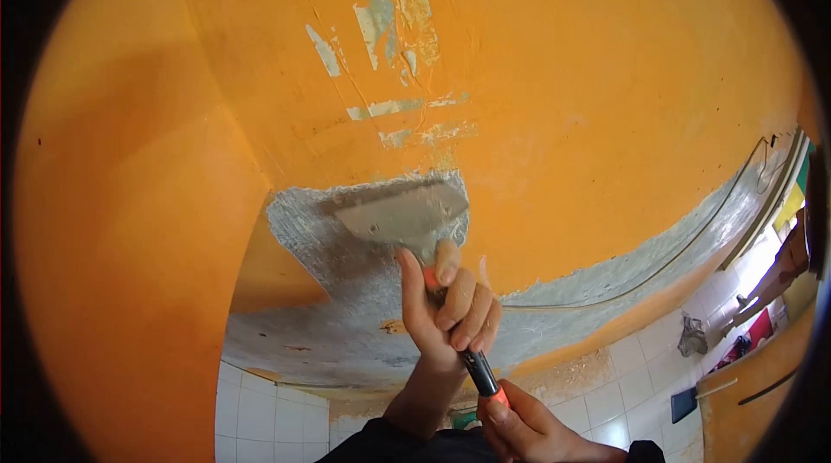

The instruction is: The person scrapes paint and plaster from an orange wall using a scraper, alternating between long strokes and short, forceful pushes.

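Observation:
Both my hands are on a wide-bladed wall scraper (403, 214) with a black and red handle. My left hand (454, 311) is wrapped round the handle just below the blade, the index finger and thumb lying up along its neck. Lower down, my right hand (528, 428) grips the red end of the handle. The blade overlaps a bare grey patch (303, 221) in the orange paint (589, 160), its upper edge close to the ragged paint border. Farther up, several pale strips (372, 17) show where paint has come off.
To the left, an orange wall face (130, 229) meets this surface at a corner. A grey stripped band with a thin cable (554, 306) curves off to the right. White tiles (268, 407) lie below, and cluttered items stand by a bright opening at far right.

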`<action>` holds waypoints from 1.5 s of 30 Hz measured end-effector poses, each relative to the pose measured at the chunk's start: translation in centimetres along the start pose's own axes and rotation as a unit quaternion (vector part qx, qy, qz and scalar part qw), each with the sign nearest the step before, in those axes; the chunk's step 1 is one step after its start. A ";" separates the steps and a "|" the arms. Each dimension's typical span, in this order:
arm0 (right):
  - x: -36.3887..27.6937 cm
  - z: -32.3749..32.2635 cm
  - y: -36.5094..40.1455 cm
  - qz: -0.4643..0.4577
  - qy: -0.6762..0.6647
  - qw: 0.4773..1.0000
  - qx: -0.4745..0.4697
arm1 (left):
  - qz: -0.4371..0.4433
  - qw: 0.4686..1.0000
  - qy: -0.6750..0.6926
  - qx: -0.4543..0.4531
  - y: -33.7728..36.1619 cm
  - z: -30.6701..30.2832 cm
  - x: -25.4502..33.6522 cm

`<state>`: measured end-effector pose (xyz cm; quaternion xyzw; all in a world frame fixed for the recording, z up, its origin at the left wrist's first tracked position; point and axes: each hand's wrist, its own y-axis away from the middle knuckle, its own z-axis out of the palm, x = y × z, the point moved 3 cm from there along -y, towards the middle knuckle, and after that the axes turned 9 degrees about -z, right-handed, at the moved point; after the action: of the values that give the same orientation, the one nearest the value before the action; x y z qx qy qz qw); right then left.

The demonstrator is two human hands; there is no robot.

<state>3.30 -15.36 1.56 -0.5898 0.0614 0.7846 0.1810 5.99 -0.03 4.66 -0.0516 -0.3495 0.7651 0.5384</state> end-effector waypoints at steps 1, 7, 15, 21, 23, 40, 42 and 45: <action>0.3 0.0 0.3 0.012 0.004 1.000 0.005 | -0.004 1.000 0.001 0.014 0.3 -0.1 -0.2; 0.5 -0.3 0.2 0.003 0.011 1.000 -0.010 | 0.002 1.000 -0.018 0.009 0.0 0.1 0.5; 0.7 0.0 0.0 -0.014 0.012 1.000 -0.013 | -0.010 0.999 -0.007 0.031 0.2 0.1 0.2; 0.7 -0.5 0.1 -0.019 -0.007 1.000 -0.005 | -0.022 0.998 -0.028 0.045 -0.5 0.3 -0.1; 0.7 -0.5 0.6 0.014 -0.037 0.999 0.002 | -0.019 0.999 -0.025 0.040 -0.2 -0.2 -0.4; 0.5 -1.2 -0.1 0.011 -0.011 1.000 -0.015 | 0.006 1.000 -0.004 -0.006 -0.6 0.0 -0.3; 0.5 -1.1 0.2 0.009 -0.006 1.000 -0.021 | 0.004 1.000 -0.010 -0.002 -0.6 0.2 -0.1; 0.7 -1.5 0.2 -0.003 -0.001 1.000 -0.010 | -0.002 1.000 -0.013 -0.015 -0.1 -0.5 -0.4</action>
<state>4.35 -15.86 0.40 -0.5911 0.0517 0.7851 0.1776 6.41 -0.13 4.24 -0.0493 -0.3682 0.7593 0.5343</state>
